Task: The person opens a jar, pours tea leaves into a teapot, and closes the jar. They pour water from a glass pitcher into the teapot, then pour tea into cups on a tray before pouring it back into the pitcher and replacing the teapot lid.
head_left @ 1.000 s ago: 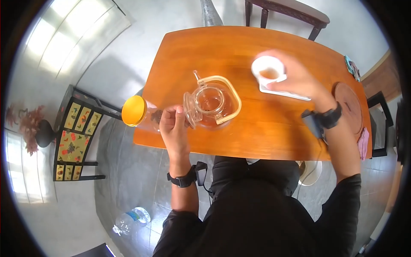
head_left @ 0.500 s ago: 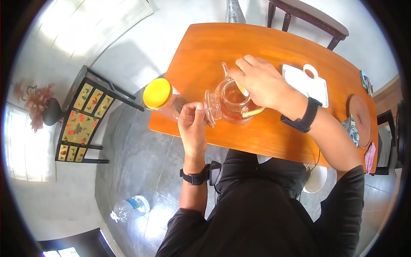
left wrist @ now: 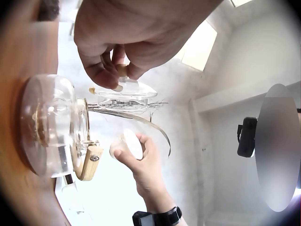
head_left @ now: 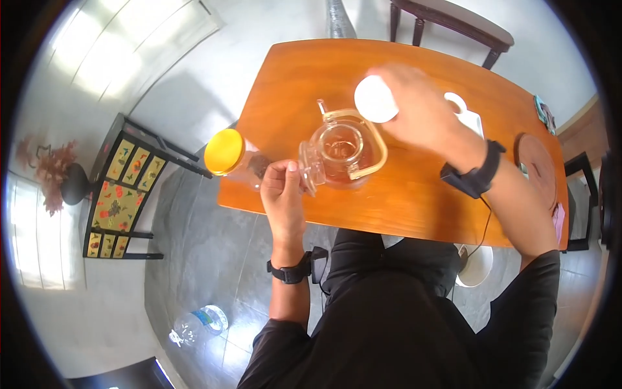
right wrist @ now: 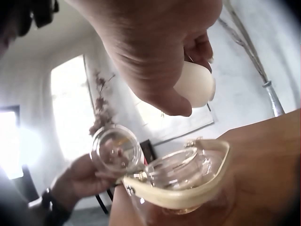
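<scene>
My left hand pinches a clear glass lid by its knob, holding it on edge beside a glass teapot. The pot stands on the table with its mouth uncovered and its pale curved handle folded aside. Above and to the right of the pot, my right hand grips a small white cup. In the right wrist view the cup lies tipped on its side, higher than the pot's mouth. A jar with a yellow lid is just left of my left hand.
On the wooden table, a white tray with another white cup sits right of my right hand. A round brown board and folded cloths lie by the right edge. A plastic bottle is on the floor.
My right hand went from the tray at the right to over the teapot, then drew back a little to the right with the cup. My left hand keeps hold of the lid.
</scene>
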Motion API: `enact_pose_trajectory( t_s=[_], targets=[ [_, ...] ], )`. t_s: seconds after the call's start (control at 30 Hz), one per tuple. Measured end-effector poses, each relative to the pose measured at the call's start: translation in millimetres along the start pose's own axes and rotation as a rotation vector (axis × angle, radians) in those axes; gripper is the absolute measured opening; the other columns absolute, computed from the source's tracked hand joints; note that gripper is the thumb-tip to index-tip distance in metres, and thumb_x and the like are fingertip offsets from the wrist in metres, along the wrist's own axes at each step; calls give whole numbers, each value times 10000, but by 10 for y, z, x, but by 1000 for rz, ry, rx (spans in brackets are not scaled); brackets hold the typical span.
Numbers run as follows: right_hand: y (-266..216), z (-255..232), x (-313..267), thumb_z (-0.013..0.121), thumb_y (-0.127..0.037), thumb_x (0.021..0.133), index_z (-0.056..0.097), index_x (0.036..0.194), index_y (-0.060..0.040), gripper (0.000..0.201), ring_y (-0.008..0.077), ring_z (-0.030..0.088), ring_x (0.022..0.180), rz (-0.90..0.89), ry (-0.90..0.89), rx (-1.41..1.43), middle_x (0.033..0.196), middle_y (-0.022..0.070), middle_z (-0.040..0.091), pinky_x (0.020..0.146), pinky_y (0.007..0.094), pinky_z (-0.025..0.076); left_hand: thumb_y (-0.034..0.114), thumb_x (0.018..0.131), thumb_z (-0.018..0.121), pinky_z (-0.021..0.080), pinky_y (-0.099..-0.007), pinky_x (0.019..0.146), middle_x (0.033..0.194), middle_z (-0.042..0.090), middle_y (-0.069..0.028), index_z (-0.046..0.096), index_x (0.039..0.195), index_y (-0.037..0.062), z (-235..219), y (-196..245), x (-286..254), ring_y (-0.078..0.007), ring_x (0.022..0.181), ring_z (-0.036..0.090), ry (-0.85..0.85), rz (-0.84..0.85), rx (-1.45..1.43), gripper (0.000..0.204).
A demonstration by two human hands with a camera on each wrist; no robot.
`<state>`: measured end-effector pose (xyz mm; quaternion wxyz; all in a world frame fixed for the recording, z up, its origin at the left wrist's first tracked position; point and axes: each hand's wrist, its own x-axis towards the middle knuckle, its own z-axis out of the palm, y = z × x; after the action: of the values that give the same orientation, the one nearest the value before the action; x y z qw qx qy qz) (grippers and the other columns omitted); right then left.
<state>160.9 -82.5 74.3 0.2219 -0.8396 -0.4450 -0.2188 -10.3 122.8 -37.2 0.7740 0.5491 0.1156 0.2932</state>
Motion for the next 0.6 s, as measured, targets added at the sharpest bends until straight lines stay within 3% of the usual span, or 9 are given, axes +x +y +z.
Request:
enact_pose_trajectory(
  t_s=[0.03,0.07,0.1,0.13,0.23,0.3,0.43,0.5,0.6],
  targets=[
    [229,-109,-47,825,-135,719,593,1211,-77,547,367,632,1084,27,47,70,1144,151,658,929,450,512,155,1074,527,552,-277,786,1001,675,-62,593,1070,10,-2,-39,4,-111,885,652,-28,11,15,159],
    [398,-296,-105,829,-156,717,589,1195,-57,545,366,645,1049,168,26,176,1120,155,668,904,425,528,148,1042,594,432,-219,629,853,621,-7,604,1006,27,153,68,-25,-63,711,533,44,0,-11,127],
    [662,-447,-175,846,-169,706,588,1180,-46,553,323,665,1005,228,-11,202,1079,149,675,874,404,535,148,1042,594,432,-219,629,853,621,-7,604,1006,27,185,65,-30,-63,711,533,27,-11,-18,127],
    [815,-652,-247,828,-152,710,588,1182,-45,540,276,670,981,413,-79,289,1048,130,676,870,388,530,152,1046,589,431,-220,628,853,620,-7,604,1009,26,171,82,-24,-64,710,531,16,7,-6,132],
    [1751,-854,-682,788,-109,703,595,1192,-45,529,266,667,988,493,-102,216,1062,136,671,845,370,533,165,1057,572,454,-228,638,871,635,-21,602,1027,24,155,105,-7,-76,729,557,-19,20,-7,147],
    [2214,-843,-970,745,-66,685,590,1209,-41,547,296,649,1037,755,-223,219,1109,161,655,863,373,523,172,1062,562,486,-242,654,902,656,-39,600,1044,20,204,144,-11,-92,756,592,13,34,-19,158],
    [2386,-726,-1128,745,-48,656,572,1236,-36,605,323,622,1102,834,-308,73,1155,181,637,901,384,508,176,1068,551,504,-251,672,935,671,-45,599,1058,18,173,132,-32,-102,800,623,-12,45,15,165],
    [2414,-611,-1134,755,-48,651,552,1267,-37,648,332,600,1152,757,-430,74,1186,177,630,941,395,494,173,1068,548,517,-256,696,946,674,-46,597,1060,18,158,126,-62,-105,817,632,-1,36,24,162],
    [2411,-496,-1076,760,-32,636,549,1280,-43,678,332,573,1201,765,-446,99,1227,173,612,987,379,477,165,1068,544,541,-266,744,969,678,-49,593,1063,19,121,143,-93,-111,851,649,34,33,41,154]
  ],
)
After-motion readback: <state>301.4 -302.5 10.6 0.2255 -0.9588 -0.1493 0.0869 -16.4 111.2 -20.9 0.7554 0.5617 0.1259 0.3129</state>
